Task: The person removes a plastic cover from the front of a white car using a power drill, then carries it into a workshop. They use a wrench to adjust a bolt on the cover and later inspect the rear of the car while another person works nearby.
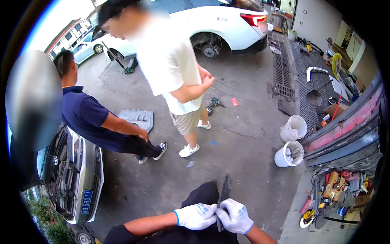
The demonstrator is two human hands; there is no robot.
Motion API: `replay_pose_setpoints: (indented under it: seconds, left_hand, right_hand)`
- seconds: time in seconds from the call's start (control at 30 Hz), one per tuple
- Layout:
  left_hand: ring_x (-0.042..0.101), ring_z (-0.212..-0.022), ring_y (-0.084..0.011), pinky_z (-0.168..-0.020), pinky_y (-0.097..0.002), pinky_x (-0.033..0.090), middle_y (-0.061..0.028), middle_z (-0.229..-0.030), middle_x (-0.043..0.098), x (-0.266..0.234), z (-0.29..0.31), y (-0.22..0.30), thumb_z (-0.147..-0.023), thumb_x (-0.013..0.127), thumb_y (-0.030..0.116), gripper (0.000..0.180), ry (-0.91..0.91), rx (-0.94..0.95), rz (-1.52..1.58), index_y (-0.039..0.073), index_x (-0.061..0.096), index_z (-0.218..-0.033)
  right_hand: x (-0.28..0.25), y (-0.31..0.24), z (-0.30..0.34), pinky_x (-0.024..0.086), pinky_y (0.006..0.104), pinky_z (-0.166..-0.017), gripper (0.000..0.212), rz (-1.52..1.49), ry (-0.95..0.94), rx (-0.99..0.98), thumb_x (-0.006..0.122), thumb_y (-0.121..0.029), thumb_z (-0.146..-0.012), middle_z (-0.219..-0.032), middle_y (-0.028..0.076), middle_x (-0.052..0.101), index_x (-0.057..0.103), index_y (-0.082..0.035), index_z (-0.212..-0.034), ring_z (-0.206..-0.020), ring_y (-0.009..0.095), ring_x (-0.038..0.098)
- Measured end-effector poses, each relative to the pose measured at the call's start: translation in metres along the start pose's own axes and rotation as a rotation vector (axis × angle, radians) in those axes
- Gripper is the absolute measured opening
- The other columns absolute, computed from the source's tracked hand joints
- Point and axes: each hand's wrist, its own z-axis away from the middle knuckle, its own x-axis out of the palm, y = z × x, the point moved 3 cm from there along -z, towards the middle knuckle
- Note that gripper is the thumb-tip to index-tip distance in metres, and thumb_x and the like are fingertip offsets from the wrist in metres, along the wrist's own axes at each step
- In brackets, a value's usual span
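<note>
A long, thin dark strip (224, 189) stands on end between my two hands at the lower middle, over my dark-clothed knee. Its exact kind I cannot make out. My left hand (197, 216), in a white knit glove with blue print, has its fingers closed against the strip's left side. From the right, my right hand (235, 216), in a matching glove, grips the strip with bent fingers and thumb. The two hands almost meet at the strip's lower part, and its upper end points away from me. My fingers cover part of it.
Two people stand ahead, one in a white shirt (162, 57), one in a navy shirt (87, 112). A white car (227, 22) lacks a rear wheel; another (87, 162) has its hood up. White buckets (288, 154), a drill (217, 102) and piled tools (335, 191) lie around.
</note>
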Motion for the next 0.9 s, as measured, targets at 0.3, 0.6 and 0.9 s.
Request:
replay_pose_setpoints:
  seconds: [0.3, 0.6, 0.9]
  left_hand:
    - [0.072, -0.092, -0.04, -0.081, -0.0486, 0.054, -0.0217, -0.095, 0.07, -0.196, -0.294, 0.012, -0.119, 0.043, 0.033, 0.037, 0.324, -0.036, 0.287, -0.001, 0.058, -0.118]
    - [0.071, -0.089, -0.0459, -0.078, -0.0523, 0.057, -0.025, -0.103, 0.066, -0.48, -0.556, 0.118, -0.113, 0.052, 0.015, 0.024, 0.779, 0.308, -0.079, -0.003, 0.066, -0.117]
    - [0.071, -0.093, -0.0456, -0.081, -0.0548, 0.058, -0.0228, -0.102, 0.07, -0.65, -0.863, 0.141, -0.098, 0.06, 0.016, 0.033, 0.801, 0.133, -0.344, -0.001, 0.068, -0.125]
  right_hand:
    - [-0.175, 0.212, -0.228, 0.057, 0.0488, -0.073, 0.021, -0.06, 0.032, 0.357, 0.057, -0.018, -0.111, -0.09, 0.021, 0.069, 0.068, -0.001, -0.106, -0.081, 0.038, 0.073]
    - [-0.44, 0.313, -0.481, 0.053, 0.0503, -0.107, 0.067, 0.007, 0.081, 0.14, 0.084, -0.03, -0.084, -0.129, 0.028, 0.065, 0.061, 0.008, -0.134, -0.122, 0.045, 0.064]
    - [-0.636, 0.473, -0.696, 0.052, 0.0515, -0.11, 0.055, 0.067, 0.013, 0.235, 0.063, -0.033, -0.109, -0.141, 0.032, 0.064, 0.059, 0.004, -0.149, -0.129, 0.051, 0.063]
